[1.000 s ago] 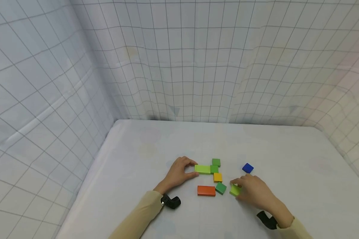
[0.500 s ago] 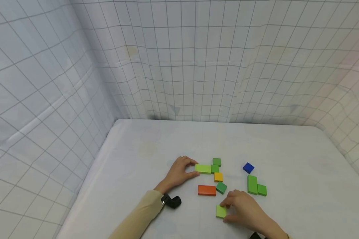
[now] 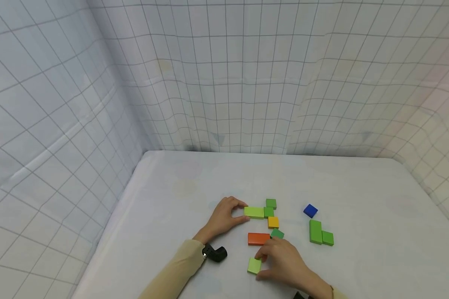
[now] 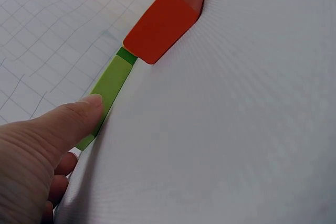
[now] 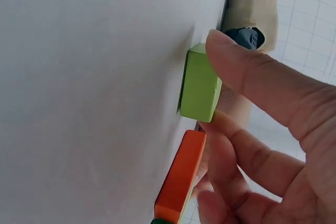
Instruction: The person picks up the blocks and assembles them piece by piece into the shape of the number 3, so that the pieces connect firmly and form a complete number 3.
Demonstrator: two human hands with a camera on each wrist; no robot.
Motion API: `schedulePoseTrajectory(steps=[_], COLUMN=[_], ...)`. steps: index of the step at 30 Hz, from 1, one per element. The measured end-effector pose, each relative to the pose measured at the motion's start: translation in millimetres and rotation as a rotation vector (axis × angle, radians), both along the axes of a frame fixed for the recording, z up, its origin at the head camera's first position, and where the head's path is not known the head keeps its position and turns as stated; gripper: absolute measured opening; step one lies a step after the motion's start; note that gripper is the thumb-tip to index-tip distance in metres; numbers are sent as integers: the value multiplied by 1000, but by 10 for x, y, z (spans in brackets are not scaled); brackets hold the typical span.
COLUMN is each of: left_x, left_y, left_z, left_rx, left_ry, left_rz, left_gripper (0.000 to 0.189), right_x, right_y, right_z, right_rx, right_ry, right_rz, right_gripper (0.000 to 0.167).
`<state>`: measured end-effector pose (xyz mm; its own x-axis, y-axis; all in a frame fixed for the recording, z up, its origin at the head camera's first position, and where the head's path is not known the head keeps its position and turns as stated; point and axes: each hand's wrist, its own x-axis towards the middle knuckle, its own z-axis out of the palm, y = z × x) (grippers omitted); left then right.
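In the head view my left hand (image 3: 220, 217) pinches the left end of a long light green block (image 3: 254, 212), thumb at the near side. A small green block (image 3: 268, 212) touches that block's right end. Closer to me, my right hand (image 3: 284, 263) holds a light green square block (image 3: 254, 265) between thumb and fingers, just in front of a red-orange block (image 3: 258, 238). The right wrist view shows the thumb on one edge of the square block (image 5: 199, 85), which is close to the table surface; whether it touches cannot be told. A teal-green block (image 3: 277, 233) is partly hidden behind the right hand.
Another green block (image 3: 271, 203) and a yellow block (image 3: 273, 222) stand near the row. Farther right lie a blue block (image 3: 310, 210), a tall green block (image 3: 315, 231) and a green square block (image 3: 327, 238) beside it. Gridded white cloth (image 3: 228, 83) hangs behind the white table (image 3: 179, 182).
My right hand has brought the light green square block left and toward me, uncovering the green pair at the right. My left hand has stayed on the long block.
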<state>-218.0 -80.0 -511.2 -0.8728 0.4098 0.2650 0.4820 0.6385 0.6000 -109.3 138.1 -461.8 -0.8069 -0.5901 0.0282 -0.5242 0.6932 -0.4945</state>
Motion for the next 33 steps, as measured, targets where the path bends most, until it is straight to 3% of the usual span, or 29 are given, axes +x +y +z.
schedulePoseTrajectory(steps=[7, 15, 22, 27, 33], left_x=[-3, 3, 13, 12, 11], left_y=[3, 9, 18, 24, 25], left_z=[18, 5, 14, 19, 29], left_rx=[1, 19, 47, 47, 55], left_ry=[5, -7, -5, 6, 14], left_rz=[-9, 8, 14, 10, 15], left_gripper=[37, 32, 28, 28, 26], right_x=[-29, -62, -103, -152, -214], right_y=[-107, -208, -290, -333, -374], right_z=[16, 19, 4, -24, -38], right_rx=[16, 45, 44, 41, 46], right_ry=[66, 61, 147, 210, 218], right_rz=[-33, 0, 24, -6, -40], right_gripper=[33, 33, 33, 35, 36])
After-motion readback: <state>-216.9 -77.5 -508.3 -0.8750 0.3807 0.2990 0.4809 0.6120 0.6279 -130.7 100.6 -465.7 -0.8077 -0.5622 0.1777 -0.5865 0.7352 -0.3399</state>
